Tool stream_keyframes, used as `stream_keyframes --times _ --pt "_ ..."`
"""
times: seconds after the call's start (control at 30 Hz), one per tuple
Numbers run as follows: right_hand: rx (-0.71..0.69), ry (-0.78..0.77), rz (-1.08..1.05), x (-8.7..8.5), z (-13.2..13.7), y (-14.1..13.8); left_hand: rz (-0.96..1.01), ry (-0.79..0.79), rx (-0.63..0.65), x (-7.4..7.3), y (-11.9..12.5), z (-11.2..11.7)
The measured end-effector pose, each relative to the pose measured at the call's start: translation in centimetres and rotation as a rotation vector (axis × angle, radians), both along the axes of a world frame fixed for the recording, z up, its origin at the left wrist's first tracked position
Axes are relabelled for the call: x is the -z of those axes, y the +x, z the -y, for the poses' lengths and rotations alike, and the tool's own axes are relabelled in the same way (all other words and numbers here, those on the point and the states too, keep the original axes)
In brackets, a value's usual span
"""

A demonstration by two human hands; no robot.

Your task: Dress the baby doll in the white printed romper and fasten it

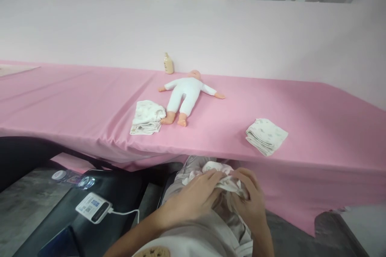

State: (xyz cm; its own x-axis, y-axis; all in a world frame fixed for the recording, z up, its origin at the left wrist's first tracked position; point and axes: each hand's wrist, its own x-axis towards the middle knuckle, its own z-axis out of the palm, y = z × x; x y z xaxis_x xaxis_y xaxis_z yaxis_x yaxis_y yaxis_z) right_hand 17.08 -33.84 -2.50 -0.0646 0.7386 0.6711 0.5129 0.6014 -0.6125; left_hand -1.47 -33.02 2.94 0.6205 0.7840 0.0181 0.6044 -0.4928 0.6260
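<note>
Small printed cloth, one piece, sits bunched in the person's lap below the table edge. Both hands are on it: the left hand lies over its near-left side with fingers curled into the fabric, the right hand pinches its right edge. Farther off, on the pink tablecloth, lie two folded cloths, one doll and, farthest, one bottle.

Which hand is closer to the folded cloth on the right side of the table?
Right. The right hand lies below the folded cloth, slightly left; the left hand is farther left.
</note>
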Motion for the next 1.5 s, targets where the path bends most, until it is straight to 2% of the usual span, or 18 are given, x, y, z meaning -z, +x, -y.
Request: stream_keyframes --times 0.07,0.13,0.2,0.3,0.37,0.47,0.6,0.7,0.77,0.9,1.0,1.13,1.27,1.33,1.43,1.5 --pt "-0.173 -0.108 -0.072 -0.5 0.1 0.0 -0.031 0.074 -0.036 0.6 -0.1 -0.3" --pt "-0.269 -0.181 -0.148 -0.9 0.2 0.0 -0.047 0.165 -0.058 1.4 -0.1 -0.6" --pt "-0.269 -0.206 -0.202 -1.1 0.2 -0.2 -0.011 0.283 -0.066 2.2 -0.1 -0.9" --pt "-0.185 -0.239 -0.221 -1.0 0.3 -0.6 0.081 0.452 -0.091 3.3 0.0 -1.5" --pt "-0.117 -0.255 -0.202 -0.9 0.4 -0.8 0.128 0.476 -0.142 3.5 -0.1 -1.8" --pt "-0.06 -0.256 -0.158 -0.8 0.6 -0.8 0.181 0.279 -0.174 3.1 -0.4 -2.0" --pt "0.002 -0.26 -0.129 -0.5 0.7 -0.6 0.202 -0.075 -0.072 1.6 -0.8 -1.3" --pt "0.018 -0.29 -0.096 -0.3 0.4 -0.3 0.183 -0.165 -0.019 0.5 -1.0 -0.7" --pt "-0.026 -0.291 -0.066 -0.4 0.2 0.0 0.15 -0.153 0.015 0.3 -0.9 -0.6" --pt "-0.172 -0.278 0.006 -0.8 -0.1 0.8 0.085 -0.02 0.014 1.0 -0.9 -1.2" --pt "-0.193 -0.272 0.043 -0.8 -0.1 1.4 0.101 0.124 -0.044 1.5 -1.3 -1.9" --pt "-0.104 -0.26 0.069 -0.4 -0.2 1.9 0.114 0.36 -0.11 2.3 -2.0 -2.8" --pt "-0.016 -0.195 0.058 -0.1 -0.4 1.9 0.129 0.698 -0.166 3.3 -2.6 -3.2" --pt "0.017 -0.164 0.049 0.1 -0.4 1.9 0.182 0.816 -0.168 3.7 -2.9 -3.1" --pt "0.101 -0.15 0.014 0.2 -0.4 2.2 0.244 0.883 -0.13 3.8 -3.3 -2.8" --pt "0.167 -0.143 -0.033 0.4 -0.3 2.4 0.269 0.812 -0.122 3.7 -3.4 -2.7"
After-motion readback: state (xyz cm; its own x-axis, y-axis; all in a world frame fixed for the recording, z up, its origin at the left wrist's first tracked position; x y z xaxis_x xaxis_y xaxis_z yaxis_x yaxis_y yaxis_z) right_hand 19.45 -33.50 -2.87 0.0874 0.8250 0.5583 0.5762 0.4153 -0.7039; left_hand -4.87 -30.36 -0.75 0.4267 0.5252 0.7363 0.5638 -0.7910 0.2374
